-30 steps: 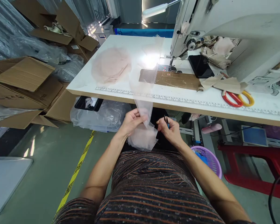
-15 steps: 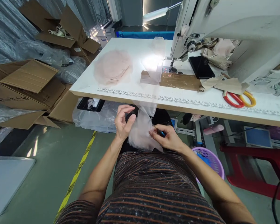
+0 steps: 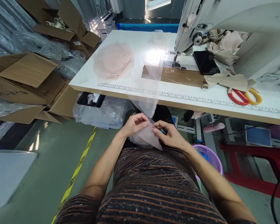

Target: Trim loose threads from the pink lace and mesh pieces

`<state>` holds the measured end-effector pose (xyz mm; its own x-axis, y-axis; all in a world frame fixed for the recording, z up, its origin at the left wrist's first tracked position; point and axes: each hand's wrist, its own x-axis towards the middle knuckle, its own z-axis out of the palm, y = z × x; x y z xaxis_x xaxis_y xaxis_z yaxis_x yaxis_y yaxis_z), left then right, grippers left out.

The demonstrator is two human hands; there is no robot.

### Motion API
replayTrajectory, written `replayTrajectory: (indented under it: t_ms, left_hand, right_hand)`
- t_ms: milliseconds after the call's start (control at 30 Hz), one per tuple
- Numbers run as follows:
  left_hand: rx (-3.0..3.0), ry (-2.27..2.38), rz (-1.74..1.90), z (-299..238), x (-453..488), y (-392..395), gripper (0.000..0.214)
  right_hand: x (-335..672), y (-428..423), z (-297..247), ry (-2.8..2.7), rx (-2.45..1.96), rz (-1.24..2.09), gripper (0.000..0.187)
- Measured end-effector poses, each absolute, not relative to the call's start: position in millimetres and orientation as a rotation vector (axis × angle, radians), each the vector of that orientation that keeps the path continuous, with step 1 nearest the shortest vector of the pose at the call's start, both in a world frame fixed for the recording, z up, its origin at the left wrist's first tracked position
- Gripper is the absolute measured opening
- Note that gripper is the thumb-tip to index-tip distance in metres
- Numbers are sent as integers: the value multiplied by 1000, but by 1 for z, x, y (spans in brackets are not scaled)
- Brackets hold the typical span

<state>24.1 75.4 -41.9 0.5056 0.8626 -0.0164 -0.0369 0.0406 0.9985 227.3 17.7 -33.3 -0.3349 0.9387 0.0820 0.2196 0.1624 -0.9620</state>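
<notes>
Over my lap, a sheer pale pink fabric piece (image 3: 146, 135) lies bunched between my hands. My left hand (image 3: 136, 125) is closed in a pinch on its upper edge. My right hand (image 3: 169, 134) is closed around a small blue tool (image 3: 163, 131); the fingers hide most of it, and its thin dark tip points toward the left fingertips. The right fingertips also touch the fabric. Another strip of sheer fabric (image 3: 147, 104) hangs over the table edge and narrows down to the pinched spot.
The white table (image 3: 135, 85) carries a stack of sheer round pieces (image 3: 113, 60), a sewing machine (image 3: 191, 34), brown cardboard (image 3: 182, 77), a black phone (image 3: 205, 63) and red-yellow scissors (image 3: 244, 96). Cardboard boxes (image 3: 28, 73) stand left. A purple basket (image 3: 210, 158) and red stool (image 3: 247, 165) are right.
My left hand has moved right and down, from open beside the fabric to pinching it close to my right hand. The view has shifted slightly.
</notes>
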Motion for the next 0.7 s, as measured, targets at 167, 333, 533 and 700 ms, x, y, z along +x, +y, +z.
replayTrajectory:
  t_ms: [167, 333, 533, 700]
  left_hand:
    - [1316, 882, 789, -37, 21, 73, 34]
    - [1358, 901, 781, -37, 22, 74, 31]
    - [1365, 867, 777, -36, 22, 74, 31]
    - [1394, 921, 803, -33, 22, 72, 34]
  right_hand:
    - [232, 33, -42, -1626, -1266, 1242, 64]
    - [229, 40, -43, -1730, -1297, 1170, 69]
    - [223, 49, -38, -1830, -1244, 1089, 64]
    - [223, 49, -42, -1771, -1341, 1020, 65]
